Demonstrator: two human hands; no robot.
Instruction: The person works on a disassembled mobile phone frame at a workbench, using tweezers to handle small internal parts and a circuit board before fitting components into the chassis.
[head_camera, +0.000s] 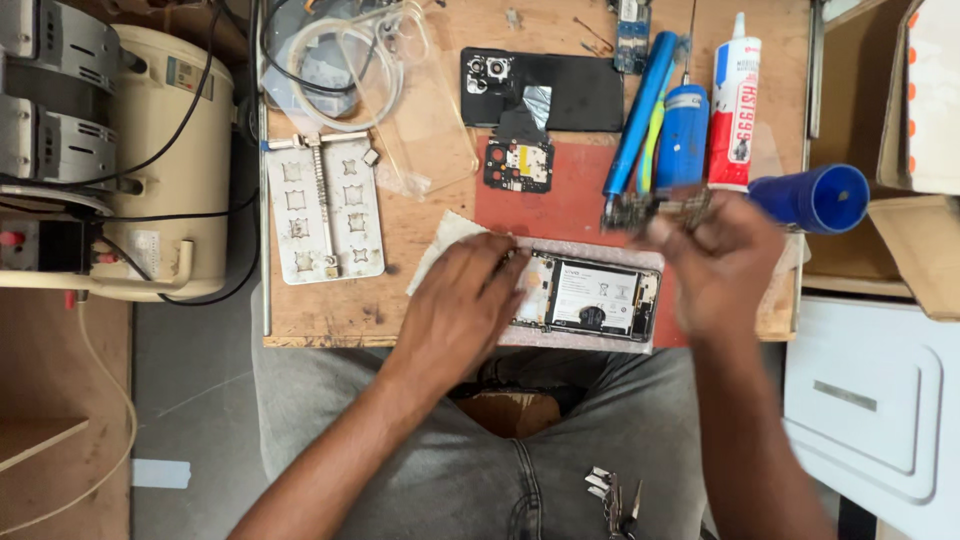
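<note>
Two hands are working over an opened phone (590, 298) that is lying flat on a pale padded sheet (585, 341) at the near edge of the bench (430, 215), back cover off, with the black battery and frame exposed. Left hand (462, 308) is resting palm down on the phone's left end, fingers curled and pressing on it, partly covering a white cloth (440, 250) lying just beside. Right hand (715, 260) is hovering above the phone's right end, blurred; its fingers are pinched together on a small circuit board (655, 208) held clear of the bench. How tightly they are closing cannot be told through the blur. Red mat (560, 200) is lying under the far side of the work area. On it a small black board piece (518, 165) is sitting, and beyond that the black back cover (545, 90) is lying flat. Blue screwdriver (640, 110) and blue cylinder (683, 135) are lying side by side to the right of the cover, with a white glue tube (735, 100) just beside them. Blue funnel-shaped tool (815, 197) is lying at the right edge. Clear phone case (420, 100) and a white metal jig plate (325, 210) are sitting on the left part of the bench. Cream-coloured machine (120, 150) is standing well off to the left.
</note>
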